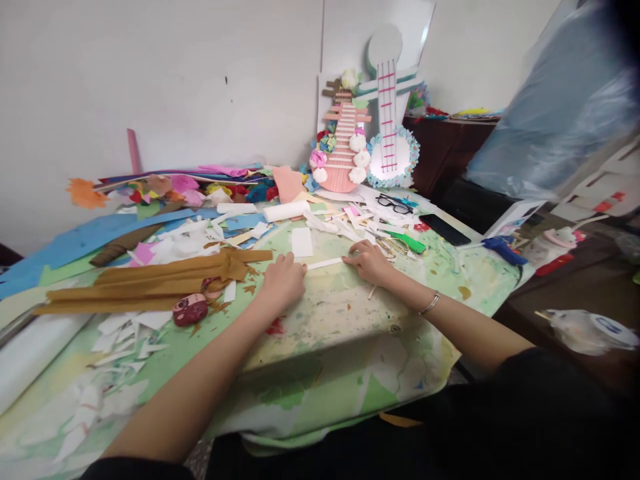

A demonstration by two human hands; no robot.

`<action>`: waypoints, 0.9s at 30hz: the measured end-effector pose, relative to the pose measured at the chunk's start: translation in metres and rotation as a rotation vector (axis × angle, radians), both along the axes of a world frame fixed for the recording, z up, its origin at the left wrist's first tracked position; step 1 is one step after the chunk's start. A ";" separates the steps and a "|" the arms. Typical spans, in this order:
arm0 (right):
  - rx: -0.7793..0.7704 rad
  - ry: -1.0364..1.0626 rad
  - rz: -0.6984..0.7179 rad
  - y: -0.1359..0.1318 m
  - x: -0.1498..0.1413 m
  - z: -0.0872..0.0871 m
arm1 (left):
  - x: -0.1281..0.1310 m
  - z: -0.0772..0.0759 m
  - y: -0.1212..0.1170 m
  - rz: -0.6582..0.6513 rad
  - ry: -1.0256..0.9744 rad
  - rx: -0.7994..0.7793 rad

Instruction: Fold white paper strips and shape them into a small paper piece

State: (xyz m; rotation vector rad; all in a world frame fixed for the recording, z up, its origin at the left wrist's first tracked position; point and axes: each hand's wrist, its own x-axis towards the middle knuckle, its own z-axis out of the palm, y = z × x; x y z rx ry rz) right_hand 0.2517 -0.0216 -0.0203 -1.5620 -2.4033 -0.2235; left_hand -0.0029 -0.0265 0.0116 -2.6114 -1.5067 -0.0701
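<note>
A narrow white paper strip (325,264) lies across the table between my two hands. At its left end, the fingers of my left hand (284,283) are closed on it. The thumb and fingers of my right hand (371,263) pinch the right end, and a bracelet circles that wrist. Just beyond the strip rests a small white paper rectangle (302,242). Gold-handled scissors (395,247) and a bright green tool (407,241) lie beside my right hand. Brown crepe paper (150,283) stretches out left of my left hand, with a dark red oval item (190,310) against it.
White paper scraps (133,340) litter the left side. Two decorated paper instruments, one pink (343,160) and one white (387,113), stand at the back. Glasses (395,204), a black phone (445,229) and a blue glue gun (504,251) lie toward the right.
</note>
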 end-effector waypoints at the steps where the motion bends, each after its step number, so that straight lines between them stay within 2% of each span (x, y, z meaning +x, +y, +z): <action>1: -0.001 0.000 -0.005 0.000 0.001 -0.001 | -0.003 -0.001 -0.002 0.008 -0.005 0.000; 5: -0.002 0.001 -0.007 -0.002 0.001 -0.004 | -0.003 -0.002 -0.008 0.026 -0.025 -0.014; 8: -0.002 -0.002 0.028 -0.002 0.001 0.001 | 0.004 0.001 -0.005 0.035 -0.051 -0.039; 14: -0.019 -0.015 0.227 0.015 -0.002 0.016 | 0.003 0.007 0.026 0.070 -0.198 -0.190; 17: -0.026 -0.002 0.290 0.025 -0.004 0.019 | -0.004 0.002 0.041 0.052 -0.335 -0.257; 20: -0.032 0.006 0.341 0.029 -0.006 0.019 | -0.010 -0.010 0.049 0.057 -0.474 -0.245; 24: -0.062 0.045 0.377 0.027 -0.010 0.018 | -0.011 -0.021 0.062 0.192 -0.584 -0.167; 27: -0.114 0.135 0.374 0.032 -0.011 0.018 | -0.005 -0.024 0.077 0.324 -0.604 -0.123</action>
